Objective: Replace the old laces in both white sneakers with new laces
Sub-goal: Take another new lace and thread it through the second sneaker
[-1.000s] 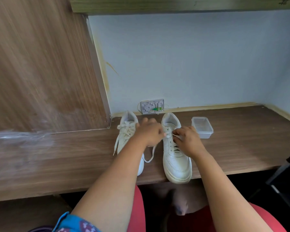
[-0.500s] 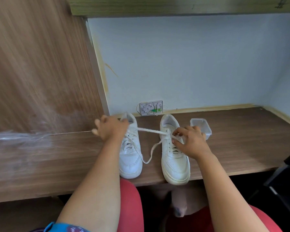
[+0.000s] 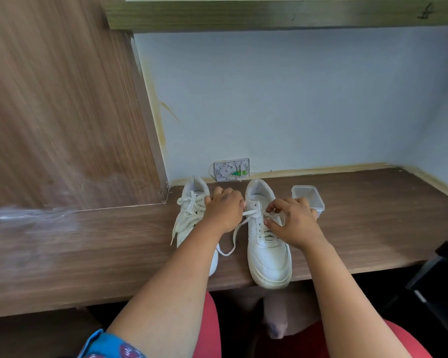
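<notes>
Since half a second ago the left hand [image 3: 224, 211] is back from the far left, where it had the lace pulled taut over the left sneaker; it now sits between the two shoes, right at the upper eyelets of the right sneaker [image 3: 268, 244]. Left fingers are curled and pinching the white lace [image 3: 237, 229] near the top eyelets. Slack from it loops down onto the desk [image 3: 373, 228] between the shoes.

Right hand [image 3: 294, 223] hasn't really shifted: over the right sneaker's tongue, thumb and forefinger pinching a lace strand at the eyelet rows, other fingers loosely bent.

Right sneaker: toe toward the person, overhanging the desk's front edge, partly unlaced at the top. Left sneaker [image 3: 192, 215]: just beside it, parallel, fully laced, bow loose, one lace end trailing down its outer side. The left forearm covers its toe.

Clear plastic container [image 3: 308, 196] stands behind the right hand, near the right sneaker's heel. Small white wall box [image 3: 232, 169] with a green part sits on the wall behind the shoes.
</notes>
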{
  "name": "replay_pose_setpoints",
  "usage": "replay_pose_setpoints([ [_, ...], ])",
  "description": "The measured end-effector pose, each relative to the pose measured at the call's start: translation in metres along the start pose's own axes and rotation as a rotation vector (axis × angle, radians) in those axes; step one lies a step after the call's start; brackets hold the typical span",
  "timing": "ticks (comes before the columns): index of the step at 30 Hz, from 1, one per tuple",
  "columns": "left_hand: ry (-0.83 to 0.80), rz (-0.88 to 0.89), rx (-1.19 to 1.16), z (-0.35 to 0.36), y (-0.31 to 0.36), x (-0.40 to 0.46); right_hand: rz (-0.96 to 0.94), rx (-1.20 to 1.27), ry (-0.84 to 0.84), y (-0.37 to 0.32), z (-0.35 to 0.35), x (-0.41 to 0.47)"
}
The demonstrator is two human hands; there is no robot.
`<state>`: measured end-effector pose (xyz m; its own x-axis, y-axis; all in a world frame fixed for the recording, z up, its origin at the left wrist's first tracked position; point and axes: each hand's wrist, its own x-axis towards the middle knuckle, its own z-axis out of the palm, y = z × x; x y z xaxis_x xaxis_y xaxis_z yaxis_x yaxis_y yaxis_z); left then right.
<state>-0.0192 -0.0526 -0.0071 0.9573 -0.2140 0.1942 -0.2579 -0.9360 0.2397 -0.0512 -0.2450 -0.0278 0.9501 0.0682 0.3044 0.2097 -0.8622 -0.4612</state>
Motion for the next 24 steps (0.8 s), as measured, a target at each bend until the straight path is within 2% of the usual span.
replay_pose_setpoints([
  [6, -0.106, 0.074, -0.042, 0.004, 0.009, -0.004, -0.004, 0.013, -0.005, 0.0, 0.001, 0.001],
  [8, -0.044, 0.032, -0.122, 0.001, 0.008, 0.0, 0.003, 0.02, -0.007, 0.001, 0.0, 0.0],
  [10, 0.149, -0.17, -0.326, -0.007, 0.0, 0.004, 0.015, 0.016, -0.021, 0.002, -0.003, -0.001],
  [13, 0.485, -0.64, -0.493, -0.026, -0.023, 0.0, 0.017, 0.014, -0.048, 0.001, -0.005, 0.0],
  [14, 0.523, -0.73, -0.481, -0.029, -0.031, -0.003, 0.013, 0.015, -0.05, 0.001, -0.005, 0.001],
  [15, 0.518, -0.745, -0.429, -0.03, -0.037, -0.004, 0.011, 0.015, -0.052, 0.0, -0.005, 0.001],
  [17, 0.406, -0.615, -0.315, -0.026, -0.038, -0.005, 0.011, 0.033, -0.066, 0.0, -0.004, 0.002],
  [22, 0.02, -0.077, -0.26, -0.001, 0.002, -0.002, -0.042, 0.098, -0.033, 0.001, 0.003, 0.003],
  [24, -0.006, 0.014, -0.214, 0.006, 0.01, -0.002, -0.063, 0.057, 0.001, -0.002, 0.006, 0.004],
])
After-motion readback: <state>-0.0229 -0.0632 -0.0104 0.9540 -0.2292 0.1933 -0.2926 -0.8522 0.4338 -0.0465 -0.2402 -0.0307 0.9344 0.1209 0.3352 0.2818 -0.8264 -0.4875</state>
